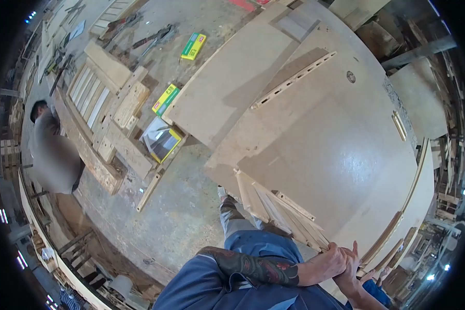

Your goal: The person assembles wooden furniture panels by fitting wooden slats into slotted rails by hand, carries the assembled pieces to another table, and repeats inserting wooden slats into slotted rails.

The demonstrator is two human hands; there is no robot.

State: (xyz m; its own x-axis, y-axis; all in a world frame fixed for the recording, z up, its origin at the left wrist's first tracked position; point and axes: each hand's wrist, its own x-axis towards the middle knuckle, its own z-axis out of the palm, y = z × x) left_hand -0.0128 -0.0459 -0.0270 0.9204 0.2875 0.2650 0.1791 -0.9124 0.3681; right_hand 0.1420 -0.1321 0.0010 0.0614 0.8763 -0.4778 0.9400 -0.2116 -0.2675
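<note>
A slatted wooden panel (279, 209) stretches from the near edge of the big board to my hands, tilted along its length. My left hand (328, 262) is closed at the near end of this panel, fingers curled around it. Pressed close beside it is my right hand (350, 266), with one finger sticking up and the others curled. What lies between the right fingers is hidden. The large flat board (315, 134) spreads out beyond both hands. On it rests a narrow wooden rail with slots (294, 80).
Wooden strips (382, 240) line the board's right edge. Left of it are a framed slatted panel (90, 95), green-and-yellow boxes (192, 46) and a clear-topped box (161, 139). One person (54, 150) is at the far left; another person in blue (375, 293) is at lower right.
</note>
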